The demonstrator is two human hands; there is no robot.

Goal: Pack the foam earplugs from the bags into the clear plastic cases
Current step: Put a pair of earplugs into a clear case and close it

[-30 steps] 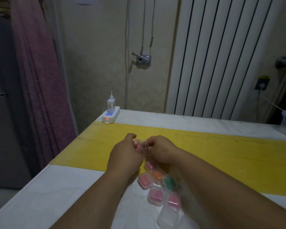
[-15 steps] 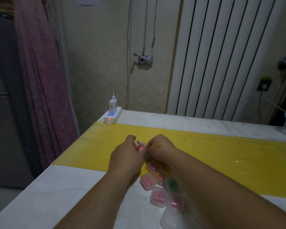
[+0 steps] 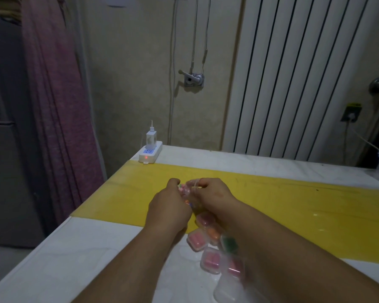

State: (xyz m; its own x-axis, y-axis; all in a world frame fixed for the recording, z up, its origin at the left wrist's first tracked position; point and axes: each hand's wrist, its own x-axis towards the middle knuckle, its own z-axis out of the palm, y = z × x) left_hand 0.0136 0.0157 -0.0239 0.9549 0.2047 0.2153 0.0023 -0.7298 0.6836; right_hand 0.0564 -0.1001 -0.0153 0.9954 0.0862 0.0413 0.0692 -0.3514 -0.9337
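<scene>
- Barely a shift in the head view since a second ago: the left hand (image 3: pixel 169 206) and right hand (image 3: pixel 213 196) stay knuckle to knuckle, and a little more clear film of the bag (image 3: pixel 189 189) now peeks up by the right thumb.
- My read: they're working the bag open or teasing a plug out. No new plug has reached a case, so the packing count hasn't moved.
- Both hands are curled, fingers pinching the bag from either side. The left covers its near side and the right grips the top edge.
- The bag sits squeezed between the two hands, above the yellow mat (image 3: pixel 293 204). Pink and orange earplugs (image 3: pixel 182 190) show through in the gap.
- Its long axis seems to run from the fingertips back towards the wrists. The mouth is probably at the fingertip end, though I can't tell for sure.
- Just behind the hands, filled cases (image 3: pixel 197 239) lie flat in a cluster, trailing back along the inner side of the right forearm: pink, orange, green.
- Further back by the right elbow, an empty case (image 3: pixel 228 289) waits, likely next to fill.
</scene>
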